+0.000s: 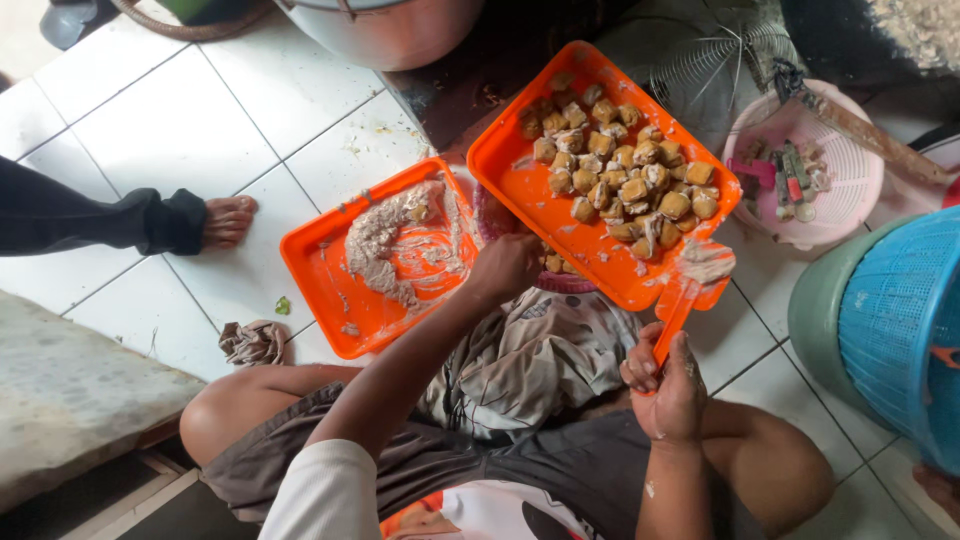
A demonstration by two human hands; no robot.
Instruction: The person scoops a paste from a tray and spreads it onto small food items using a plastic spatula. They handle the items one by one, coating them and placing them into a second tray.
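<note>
View from above my lap as I sit on the white tiled floor (180, 130). My left hand (505, 265) is closed on the near edge of the upper orange tray (530, 190), holding it tilted above a pink basket (570, 282) of which only a sliver shows beneath it. The tray carries a heap of browned tofu cubes (620, 165), many smeared with pale paste, gathered toward its far and right side; the near left part of the tray is bare and streaked. My right hand (665, 385) is clamped around the handle of an orange spatula (690, 290), whose blade bears a lump of pale paste (706, 260) and rests at the tray's lower right corner. A second orange tray (330, 290) lies flat on the floor to the left, just beside the first, holding a spread of the same greyish paste (385, 240). Near it on the tiles lies a crumpled rag (253, 342). A cloth (530, 360) is draped over my lap between my knees. At right stand a pink colander (850, 190) with small objects in it and a blue basket (905, 320) set in a green bucket (815, 310). A large metal pot (390, 30) stands at the top. Another person's bare foot (228, 220) rests on the tiles at left.
</note>
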